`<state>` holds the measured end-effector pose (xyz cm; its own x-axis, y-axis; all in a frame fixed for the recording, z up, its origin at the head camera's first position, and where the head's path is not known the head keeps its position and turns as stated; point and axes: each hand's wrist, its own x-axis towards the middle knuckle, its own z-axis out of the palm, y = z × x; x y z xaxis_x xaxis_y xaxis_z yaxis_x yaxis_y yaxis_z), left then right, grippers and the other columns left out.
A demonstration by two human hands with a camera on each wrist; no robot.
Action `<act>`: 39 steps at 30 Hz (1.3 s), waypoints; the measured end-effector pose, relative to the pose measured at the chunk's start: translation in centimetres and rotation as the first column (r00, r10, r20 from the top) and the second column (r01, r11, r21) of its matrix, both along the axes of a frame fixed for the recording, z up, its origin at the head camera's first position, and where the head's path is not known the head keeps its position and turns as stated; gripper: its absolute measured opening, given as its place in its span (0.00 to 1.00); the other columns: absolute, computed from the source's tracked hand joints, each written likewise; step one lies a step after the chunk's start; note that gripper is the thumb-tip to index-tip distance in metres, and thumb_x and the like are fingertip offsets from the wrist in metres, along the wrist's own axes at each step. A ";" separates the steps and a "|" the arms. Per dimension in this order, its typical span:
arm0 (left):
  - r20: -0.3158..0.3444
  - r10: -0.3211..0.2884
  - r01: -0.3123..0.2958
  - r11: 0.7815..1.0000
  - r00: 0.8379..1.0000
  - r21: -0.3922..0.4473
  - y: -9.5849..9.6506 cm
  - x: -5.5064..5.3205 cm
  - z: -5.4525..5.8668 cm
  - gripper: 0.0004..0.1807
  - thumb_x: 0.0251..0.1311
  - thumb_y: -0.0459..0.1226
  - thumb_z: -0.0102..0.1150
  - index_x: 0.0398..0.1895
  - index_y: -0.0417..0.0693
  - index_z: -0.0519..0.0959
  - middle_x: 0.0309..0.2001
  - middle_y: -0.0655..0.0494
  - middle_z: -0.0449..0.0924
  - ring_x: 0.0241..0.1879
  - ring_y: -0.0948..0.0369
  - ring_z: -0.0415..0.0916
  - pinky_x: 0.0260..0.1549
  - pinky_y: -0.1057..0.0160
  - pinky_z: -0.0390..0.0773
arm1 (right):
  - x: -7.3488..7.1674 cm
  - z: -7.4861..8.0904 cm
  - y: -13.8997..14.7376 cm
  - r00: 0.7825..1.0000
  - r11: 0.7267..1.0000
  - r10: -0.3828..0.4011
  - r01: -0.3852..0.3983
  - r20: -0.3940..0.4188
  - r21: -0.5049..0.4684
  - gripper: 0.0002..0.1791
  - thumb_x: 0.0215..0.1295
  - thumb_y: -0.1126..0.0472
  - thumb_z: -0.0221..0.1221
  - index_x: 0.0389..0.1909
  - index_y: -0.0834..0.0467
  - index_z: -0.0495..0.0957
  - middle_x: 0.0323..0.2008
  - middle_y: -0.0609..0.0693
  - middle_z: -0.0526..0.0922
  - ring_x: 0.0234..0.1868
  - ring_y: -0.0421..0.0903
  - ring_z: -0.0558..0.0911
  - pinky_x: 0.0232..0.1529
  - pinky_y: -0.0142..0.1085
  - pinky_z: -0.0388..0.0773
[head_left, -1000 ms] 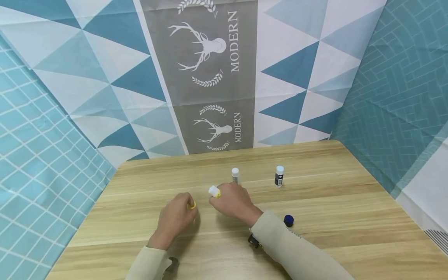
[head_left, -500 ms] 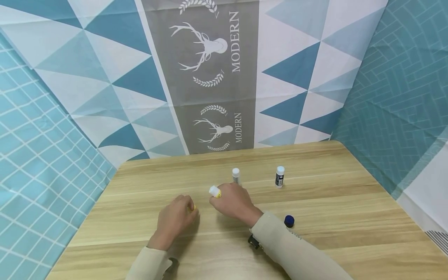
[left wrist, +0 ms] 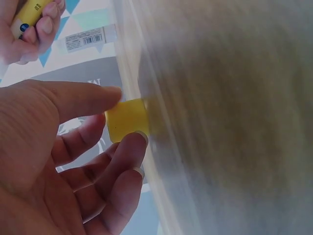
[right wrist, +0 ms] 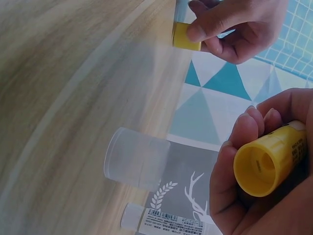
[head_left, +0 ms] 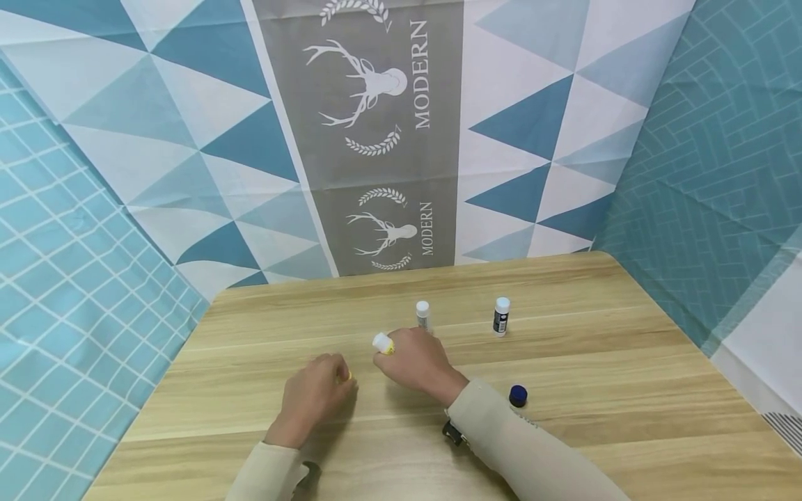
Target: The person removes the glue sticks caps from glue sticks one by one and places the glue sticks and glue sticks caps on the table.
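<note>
My left hand (head_left: 318, 390) pinches a small yellow cap (left wrist: 128, 120) between thumb and fingers, right at the tabletop (head_left: 595, 362). To its right, my right hand (head_left: 413, 358) grips a yellow tube, like a glue stick (right wrist: 259, 169), with its fingers curled round it. One end of that tube is white and sticks out past the thumb side in the head view. Its other end, facing the right wrist camera, is hollow with a small post inside. The fingers hide most of its printed body.
A white-capped tube (head_left: 422, 314) stands behind my right hand, and a black-labelled white-capped tube (head_left: 500, 317) farther right. A dark blue cap (head_left: 518, 396) sits beside the right sleeve. The right wrist view shows a translucent cup-like piece (right wrist: 137, 159) on the table.
My left hand has shifted slightly toward me with the yellow cap, and less of the cap shows now. My right hand with the yellow tube has barely moved.
</note>
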<state>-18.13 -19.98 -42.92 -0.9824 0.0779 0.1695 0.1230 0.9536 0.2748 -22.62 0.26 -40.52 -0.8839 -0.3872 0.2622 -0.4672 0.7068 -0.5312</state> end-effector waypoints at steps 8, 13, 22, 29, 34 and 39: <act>0.028 0.012 -0.014 0.999 1.000 0.046 -0.2 0.1 0.1 0.09 0.62 0.42 0.65 0.25 0.51 0.79 0.27 0.61 0.76 0.19 0.64 0.67 0.15 0.63 0.68 | -0.2 -0.1 -0.5 1.000 1.000 0.010 -0.010 0.001 0.008 0.19 0.55 0.51 0.58 0.11 0.48 0.62 0.09 0.38 0.58 0.13 0.37 0.58 0.15 0.34 0.55; 0.011 0.015 -0.016 0.998 1.000 0.055 -0.5 0.1 0.0 0.09 0.61 0.43 0.67 0.26 0.52 0.81 0.27 0.61 0.80 0.19 0.64 0.68 0.16 0.64 0.69 | -0.3 -0.2 -1.0 1.000 1.000 0.022 -0.022 0.017 0.005 0.19 0.56 0.50 0.58 0.12 0.48 0.63 0.10 0.39 0.60 0.13 0.37 0.59 0.15 0.35 0.56; -0.026 0.019 -0.018 0.998 0.999 0.063 -0.5 -0.2 -0.4 0.09 0.58 0.42 0.69 0.23 0.54 0.80 0.25 0.63 0.79 0.20 0.64 0.68 0.17 0.61 0.69 | -1.0 -0.5 -2.3 0.998 0.998 0.057 -0.058 0.014 0.017 0.17 0.56 0.50 0.57 0.13 0.49 0.64 0.12 0.41 0.62 0.15 0.39 0.61 0.17 0.35 0.58; -0.007 0.009 -0.008 0.995 1.000 0.097 -0.6 -0.4 -0.7 0.11 0.58 0.42 0.70 0.22 0.54 0.79 0.24 0.64 0.77 0.19 0.64 0.68 0.17 0.63 0.69 | -1.9 -0.8 -3.2 0.996 0.996 0.072 -0.074 0.046 0.049 0.18 0.60 0.48 0.56 0.14 0.49 0.65 0.13 0.42 0.64 0.16 0.40 0.64 0.19 0.35 0.61; 0.012 0.004 -0.006 0.994 1.000 0.108 -0.6 -0.3 -0.6 0.11 0.59 0.41 0.70 0.22 0.54 0.79 0.24 0.64 0.76 0.20 0.64 0.68 0.18 0.63 0.69 | -2.6 -1.0 -3.6 0.994 0.993 0.078 -0.084 0.070 0.084 0.21 0.67 0.41 0.54 0.18 0.47 0.69 0.16 0.43 0.70 0.19 0.43 0.70 0.22 0.38 0.68; -0.002 0.008 -0.007 0.996 1.000 0.089 -0.8 -0.4 -0.2 0.11 0.57 0.42 0.71 0.21 0.55 0.79 0.23 0.65 0.76 0.21 0.65 0.68 0.19 0.62 0.69 | -3.4 -1.0 -4.1 0.993 0.991 0.050 -0.062 0.107 0.115 0.27 0.69 0.31 0.48 0.24 0.48 0.73 0.23 0.46 0.76 0.25 0.46 0.76 0.28 0.41 0.71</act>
